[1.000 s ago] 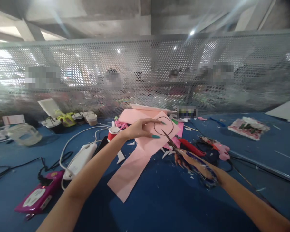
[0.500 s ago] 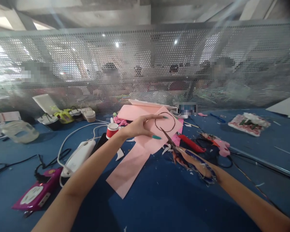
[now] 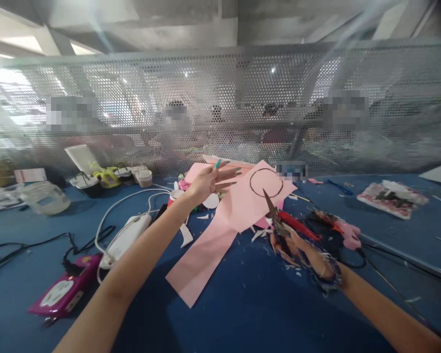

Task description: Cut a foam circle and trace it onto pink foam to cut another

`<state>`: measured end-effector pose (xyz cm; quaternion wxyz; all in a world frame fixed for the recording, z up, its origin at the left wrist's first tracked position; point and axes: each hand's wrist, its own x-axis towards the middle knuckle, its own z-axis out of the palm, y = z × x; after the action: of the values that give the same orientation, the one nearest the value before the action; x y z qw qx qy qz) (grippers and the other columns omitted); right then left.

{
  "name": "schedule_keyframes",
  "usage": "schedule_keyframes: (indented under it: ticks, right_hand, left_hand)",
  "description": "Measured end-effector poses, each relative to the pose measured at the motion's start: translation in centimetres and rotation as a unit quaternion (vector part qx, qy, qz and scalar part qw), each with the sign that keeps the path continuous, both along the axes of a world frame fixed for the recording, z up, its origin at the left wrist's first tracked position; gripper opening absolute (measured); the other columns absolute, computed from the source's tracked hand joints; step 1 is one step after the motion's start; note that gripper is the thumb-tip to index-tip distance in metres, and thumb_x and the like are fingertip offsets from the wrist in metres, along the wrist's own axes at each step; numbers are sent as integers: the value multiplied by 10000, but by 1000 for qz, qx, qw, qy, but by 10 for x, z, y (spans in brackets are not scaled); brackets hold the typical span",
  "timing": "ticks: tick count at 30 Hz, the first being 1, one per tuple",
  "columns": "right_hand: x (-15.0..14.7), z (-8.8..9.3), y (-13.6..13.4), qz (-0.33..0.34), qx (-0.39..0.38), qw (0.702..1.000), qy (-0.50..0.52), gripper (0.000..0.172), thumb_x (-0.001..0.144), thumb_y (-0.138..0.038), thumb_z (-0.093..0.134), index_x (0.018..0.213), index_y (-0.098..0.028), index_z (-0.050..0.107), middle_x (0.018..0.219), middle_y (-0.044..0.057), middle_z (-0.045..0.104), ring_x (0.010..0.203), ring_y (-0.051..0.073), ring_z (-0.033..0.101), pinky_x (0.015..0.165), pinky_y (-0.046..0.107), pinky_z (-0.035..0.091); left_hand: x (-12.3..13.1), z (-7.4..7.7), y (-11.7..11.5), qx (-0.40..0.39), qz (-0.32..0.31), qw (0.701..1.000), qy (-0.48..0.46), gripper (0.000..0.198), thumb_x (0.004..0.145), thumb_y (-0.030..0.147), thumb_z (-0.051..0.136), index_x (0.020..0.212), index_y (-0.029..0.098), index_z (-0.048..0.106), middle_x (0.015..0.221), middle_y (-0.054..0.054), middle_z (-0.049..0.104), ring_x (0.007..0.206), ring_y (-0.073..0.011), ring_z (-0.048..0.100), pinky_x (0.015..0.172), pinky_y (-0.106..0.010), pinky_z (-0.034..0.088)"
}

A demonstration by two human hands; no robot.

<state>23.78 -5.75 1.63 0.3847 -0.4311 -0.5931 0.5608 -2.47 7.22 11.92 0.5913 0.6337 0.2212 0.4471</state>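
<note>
A pink sheet of paper or felt [image 3: 238, 211] has a dark circle drawn near its upper right end, and a long strip of it runs down to the lower left. My left hand [image 3: 208, 182] is over its left side, fingers spread and holding nothing. My right hand [image 3: 286, 245] grips a pair of scissors [image 3: 271, 208]. Their pointed tip reaches over the sheet, just at the lower edge of the circle. Whether the blades touch the sheet I cannot tell. More pink material [image 3: 196, 171] lies behind my left hand.
Left of me are a white power strip [image 3: 128, 240], a purple device [image 3: 66, 289], cords, a clear jar [image 3: 44, 197] and lidded cups. On the right lie a red-handled tool [image 3: 297, 224], a pink glue gun [image 3: 347, 233] and a decorated piece [image 3: 391, 198]. A perforated metal screen [image 3: 228, 88] stands behind.
My left hand has let go of the pink sheet, lifting and spreading its fingers to the left. The scissors stay in my right hand near the circle. The view has shifted slightly.
</note>
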Motion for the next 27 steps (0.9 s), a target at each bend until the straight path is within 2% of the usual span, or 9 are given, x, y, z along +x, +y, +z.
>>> schedule_keyframes:
  ticks: [3,5,7,11,17,20,22,24,27]
  right_hand:
    - [-1,0,-1,8,-27,999,45,550,690,-794,465,861,-291,609,692,29,535,575,174,517,535,296,483]
    - [-2,1,-1,8,-44,996,73,544,680,-788,493,892,-300,611,695,18,538,549,157,502,520,279,476]
    - [-3,1,0,10,-46,996,81,544,662,-782,526,888,-295,610,671,8,529,520,143,482,505,270,466]
    - [-3,2,1,21,-46,996,69,577,614,-801,553,748,-242,605,608,13,500,471,131,433,432,261,404]
    - [-3,1,-3,15,-40,997,71,539,715,-763,487,829,-248,600,710,32,540,535,145,462,488,271,411]
    - [-4,1,-3,21,-40,997,67,574,671,-781,516,795,-225,589,676,29,525,521,136,441,465,265,385]
    - [-4,0,-2,21,-38,997,65,580,665,-786,515,792,-224,587,677,33,530,531,145,448,466,273,386]
    - [-5,1,-1,19,-36,997,62,579,666,-789,510,787,-228,586,678,35,532,528,146,448,464,277,387]
    - [-6,4,-1,20,-37,997,59,598,645,-809,507,766,-228,584,680,29,529,501,122,429,450,259,383]
  left_hand:
    - [-4,3,0,-31,-29,999,-27,438,892,454,449,1202,170,575,1312,-147,567,1238,-292,514,977,-478,462]
    - [-3,4,-1,-26,-16,999,-27,379,874,393,507,1155,157,602,1324,-146,556,1229,-295,522,983,-472,461]
    - [-1,2,-1,-16,17,1000,-20,351,825,327,597,1123,142,621,1295,-150,579,1173,-295,570,989,-460,463]
    - [2,-3,2,5,94,996,-13,433,708,286,736,1097,121,642,1065,-141,710,951,-260,690,971,-429,488]
    - [-2,-6,2,37,173,981,83,428,556,344,831,893,111,707,782,-120,747,708,-249,718,707,-386,586]
    - [-1,-8,5,51,202,974,87,389,580,399,808,801,97,702,774,-129,742,689,-235,714,725,-381,583]
    - [-2,-10,9,71,172,980,71,418,620,410,784,887,100,701,916,-148,738,835,-243,711,840,-383,554]
    - [-4,-13,12,87,108,988,60,517,639,386,781,1081,147,660,1153,-152,671,1058,-262,644,934,-384,505]
    - [-6,-16,12,65,-11,996,61,683,715,446,713,1338,306,469,1405,-110,483,1248,-285,504,961,-425,474]
